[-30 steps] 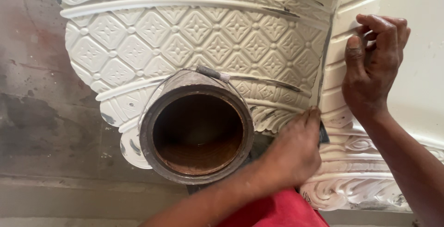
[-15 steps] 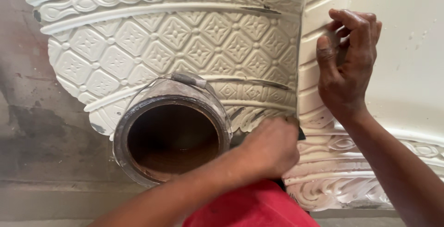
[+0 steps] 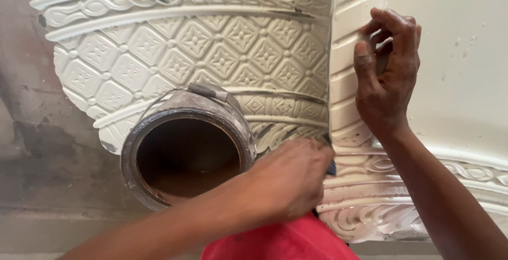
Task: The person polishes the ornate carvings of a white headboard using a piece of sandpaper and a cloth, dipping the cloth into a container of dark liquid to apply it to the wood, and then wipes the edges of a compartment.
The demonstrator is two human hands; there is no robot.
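I judge the step in hand to be finishing work along the joint where two moulded pieces meet, right of the frame's centre. The white curved plaster moulding with a diamond lattice relief (image 3: 211, 53) fills the upper left and centre; the white ribbed plaster corner piece (image 3: 346, 80) runs down beside it, the dark seam between them just left of the ribs. My left hand (image 3: 291, 178), at lower centre, is closed round a small dark tool (image 3: 330, 167) of which only a tip shows at the seam; I cannot tell what kind of tool it is. My right hand (image 3: 386, 74), at upper right, is half open, fingers curled, fingertips and thumb pressed on the ribbed piece, holding nothing. A round, paste-smeared metal bucket with a wire handle (image 3: 185, 154) stands at centre left, touching the lattice moulding. A red cloth (image 3: 280, 241) lies at the bottom edge. The next move, in my judgement, calls for steady bracing by the right hand while the tool follows the seam.
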